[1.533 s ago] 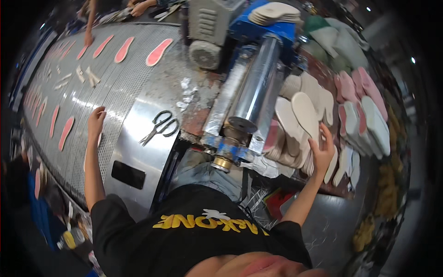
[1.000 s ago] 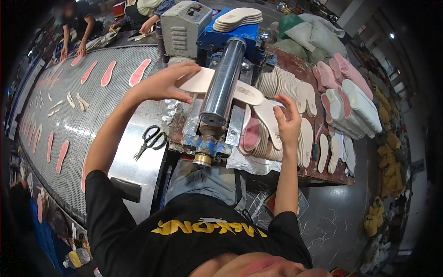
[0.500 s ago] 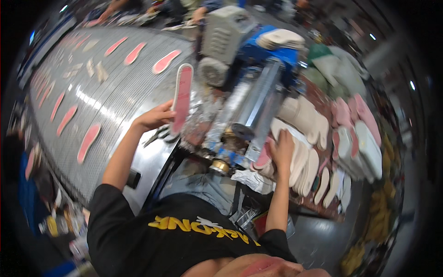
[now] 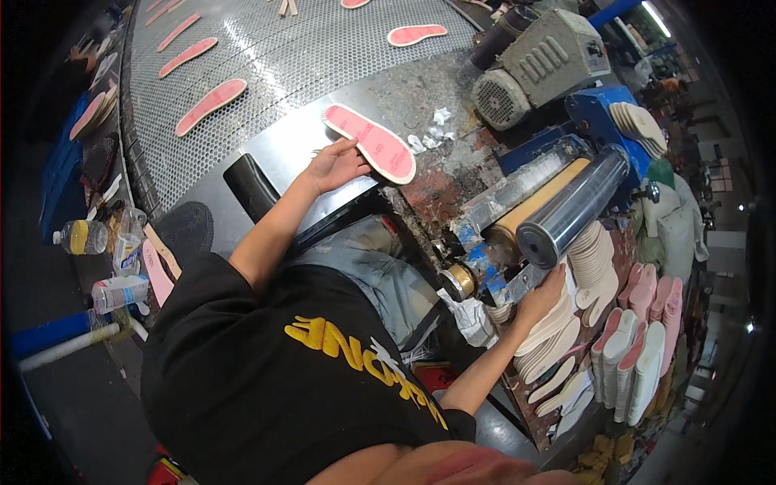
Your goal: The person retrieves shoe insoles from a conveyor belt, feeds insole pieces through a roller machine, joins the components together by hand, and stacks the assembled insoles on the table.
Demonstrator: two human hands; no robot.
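Observation:
My left hand (image 4: 338, 166) grips a pink-faced insole (image 4: 373, 145) with a cream rim by its edge. That insole is tilted over the corner of a smooth metal plate (image 4: 284, 137), beside the conveyor. My right hand (image 4: 541, 302) reaches in beside the roller machine, its fingers stretched out over a stack of cream insoles (image 4: 548, 349); its fingertips are partly hidden. Just above this hand sits the shiny steel roller (image 4: 572, 208), with a yellowish roller (image 4: 540, 197) alongside.
Pink insoles (image 4: 212, 107) lie spaced out on the perforated metal conveyor (image 4: 279, 61). A grey motor (image 4: 543, 66) stands behind the rollers. Pink and white insoles (image 4: 638, 347) are stacked at the right. Plastic bottles (image 4: 82, 237) stand at the left. Crumpled white scraps (image 4: 432, 133) litter the bench.
The view has turned, shifting the machine rightward and down. The insole in my left hand has swung from upright to a slant beside the plate. My right hand stays among the insole stacks.

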